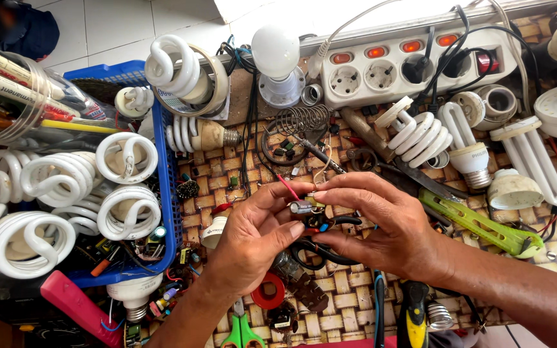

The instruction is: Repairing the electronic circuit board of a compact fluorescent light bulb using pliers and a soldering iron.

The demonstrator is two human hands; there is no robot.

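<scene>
Both my hands meet over the middle of a woven mat. My left hand and my right hand together pinch a small circuit board with a grey cylindrical capacitor, a red wire and black wires hanging from it. The left thumb and forefinger grip its left side. My right fingertips hold its top right edge. Most of the board is hidden by the fingers.
A blue basket of white spiral lamps sits at left. A white power strip with lit switches lies at the back, a round bulb beside it. Loose lamps, a green tool, a soldering iron, green scissors and a red tape ring surround my hands.
</scene>
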